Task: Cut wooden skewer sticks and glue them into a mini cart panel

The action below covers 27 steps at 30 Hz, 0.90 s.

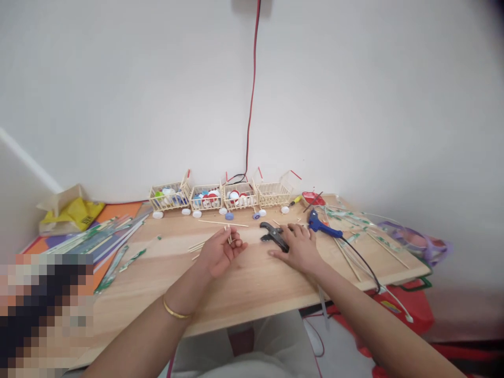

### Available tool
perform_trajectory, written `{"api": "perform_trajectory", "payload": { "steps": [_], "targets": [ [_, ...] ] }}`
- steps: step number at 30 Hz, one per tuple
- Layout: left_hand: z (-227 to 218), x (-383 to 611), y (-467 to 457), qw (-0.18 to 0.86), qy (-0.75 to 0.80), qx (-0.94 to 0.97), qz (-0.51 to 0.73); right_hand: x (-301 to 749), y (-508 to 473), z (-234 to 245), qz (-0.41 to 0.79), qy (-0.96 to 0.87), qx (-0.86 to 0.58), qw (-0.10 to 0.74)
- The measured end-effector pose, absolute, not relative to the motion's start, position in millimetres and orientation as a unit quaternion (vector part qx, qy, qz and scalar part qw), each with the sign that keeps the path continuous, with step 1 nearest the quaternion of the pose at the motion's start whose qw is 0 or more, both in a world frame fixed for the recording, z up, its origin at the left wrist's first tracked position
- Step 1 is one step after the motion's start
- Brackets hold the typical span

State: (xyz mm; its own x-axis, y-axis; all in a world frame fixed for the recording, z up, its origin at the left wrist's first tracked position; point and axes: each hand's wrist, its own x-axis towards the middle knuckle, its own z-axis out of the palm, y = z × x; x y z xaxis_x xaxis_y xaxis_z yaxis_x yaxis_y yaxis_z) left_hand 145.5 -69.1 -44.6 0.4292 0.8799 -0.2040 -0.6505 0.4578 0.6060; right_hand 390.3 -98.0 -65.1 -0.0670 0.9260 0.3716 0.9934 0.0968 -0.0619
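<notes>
My left hand (222, 252) is closed, its thumb and fingers pinching a short pale wooden stick (229, 234) above the table. My right hand (299, 248) lies palm down with its fingers spread over the handles of dark pliers (273, 235); the handles are partly hidden beneath it. The jaws of the pliers point left, toward my left hand. Several cut sticks (196, 247) rest just behind my left wrist. One longer stick (223, 223) lies on the wood beyond both hands. A blue glue gun (323, 226) sits right of my right hand, its cord running off the front edge.
Several small stick-built carts (240, 195) with bottle-cap wheels line the wall. Wrapped sticks (134, 259) and a yellow bag (81, 214) lie left. At right are loose sticks (388, 249), green-and-clear wrappers (350, 214) and a purple bag (417, 241). The wooden table (236, 294) ends near my lap.
</notes>
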Motion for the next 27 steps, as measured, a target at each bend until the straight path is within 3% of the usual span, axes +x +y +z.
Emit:
{"api": "perform_trajectory", "payload": {
  "steps": [7, 15, 20, 23, 27],
  "targets": [
    [-38.2, 146.2, -71.9, 0.857, 0.220, 0.227, 0.408, 348.0, -96.9, -19.8, 0.039, -0.826, -0.464, 0.317],
    [-39.0, 150.7, -78.5, 0.876, 0.168, 0.285, 0.351, 309.3, -84.9, -12.4, 0.132, -0.861, -0.413, 0.267],
    [-36.5, 154.4, -87.2, 0.864, 0.191, 0.345, 0.315, 313.9, -93.5, -16.9, 0.157, -0.844, -0.425, 0.287],
    [-34.9, 147.7, -81.2, 0.761, 0.294, 0.426, 0.392, 323.7, -93.4, -24.6, 0.126, -0.815, -0.465, 0.321],
    [-32.6, 128.5, -61.7, 0.492, 0.432, 0.473, 0.590, 328.4, -85.9, -36.2, 0.085, -0.779, -0.559, 0.271]
  ]
}}
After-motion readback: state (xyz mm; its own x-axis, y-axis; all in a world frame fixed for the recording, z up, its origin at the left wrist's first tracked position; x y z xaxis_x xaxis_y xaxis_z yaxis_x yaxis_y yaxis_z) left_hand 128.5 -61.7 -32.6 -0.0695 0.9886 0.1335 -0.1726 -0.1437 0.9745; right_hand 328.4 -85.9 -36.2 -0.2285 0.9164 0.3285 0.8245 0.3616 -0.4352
